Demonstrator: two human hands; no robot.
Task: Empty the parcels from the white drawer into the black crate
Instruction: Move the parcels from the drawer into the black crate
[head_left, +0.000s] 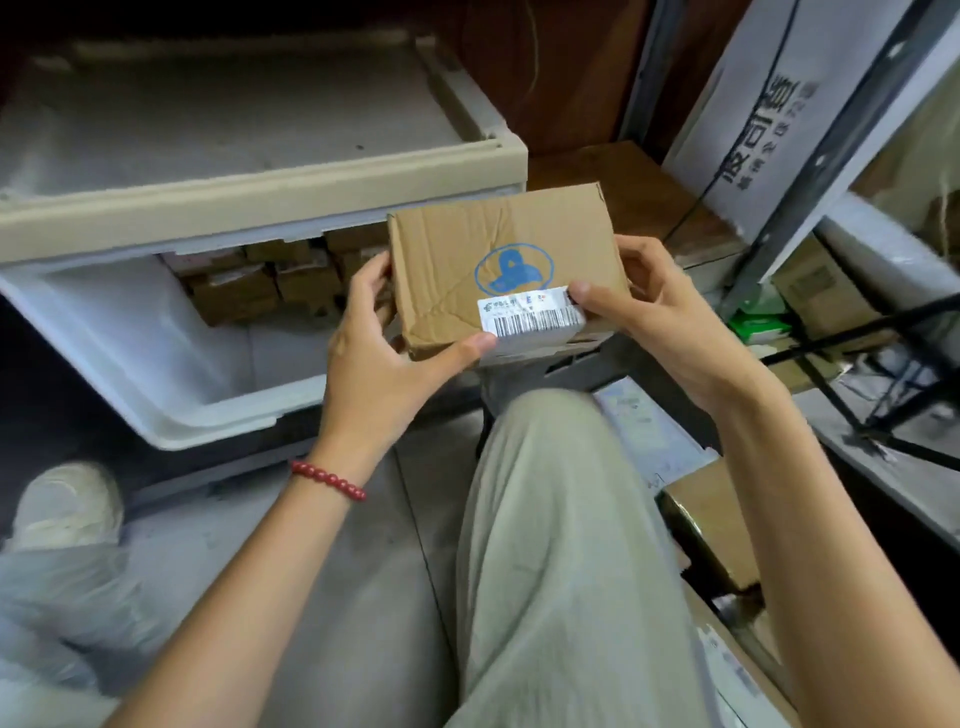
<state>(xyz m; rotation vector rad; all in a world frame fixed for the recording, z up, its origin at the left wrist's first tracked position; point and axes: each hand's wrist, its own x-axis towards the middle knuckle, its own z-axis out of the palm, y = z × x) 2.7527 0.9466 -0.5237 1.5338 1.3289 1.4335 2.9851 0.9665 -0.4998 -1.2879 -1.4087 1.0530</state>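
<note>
One brown cardboard parcel was out of the white drawer, held in the air above the knee, just right of the drawer's open end. The left hand had its grip on the near-left corner, thumb along the front edge and fingers curled behind. The right hand pinched the right side, thumb on the barcode label. The drawer stood pulled out, and several more parcels sat stacked at its back under the cabinet top. The black crate could not be made out for certain; a dark edge showed below the held box. Judged partway: this box unplaced, the back row left.
</note>
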